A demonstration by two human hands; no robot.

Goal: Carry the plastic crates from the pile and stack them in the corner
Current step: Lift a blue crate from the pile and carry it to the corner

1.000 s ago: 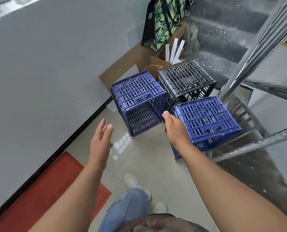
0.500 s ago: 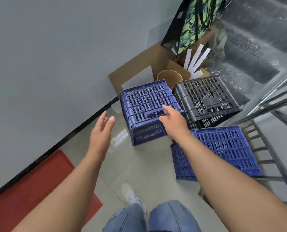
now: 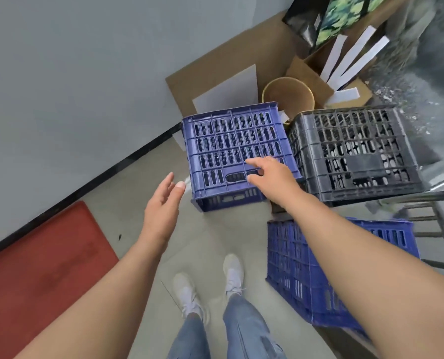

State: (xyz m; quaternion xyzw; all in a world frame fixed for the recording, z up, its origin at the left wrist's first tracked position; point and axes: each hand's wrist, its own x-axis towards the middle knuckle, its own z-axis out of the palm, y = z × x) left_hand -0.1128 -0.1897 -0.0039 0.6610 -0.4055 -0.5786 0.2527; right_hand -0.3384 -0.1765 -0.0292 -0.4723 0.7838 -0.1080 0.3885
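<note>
A red mat [image 3: 42, 263] is lying on the floor [image 3: 127, 203] along the wall's dark skirting. The left hand [image 3: 164, 203] is hovering with fingers straight and relaxed, holding nothing, just beside the near left edge of the first blue crate [image 3: 215, 141]. That crate is sitting on the floor near the wall. The right hand [image 3: 270, 174] is reaching over its top, fingertips at the handle slot, not gripping from what shows. A black crate [image 3: 355, 154] is sitting beside it, and a second blue crate [image 3: 293, 270] is lying nearer the feet. No crate is sitting on another, so the stacking seems to be barely starting.
</note>
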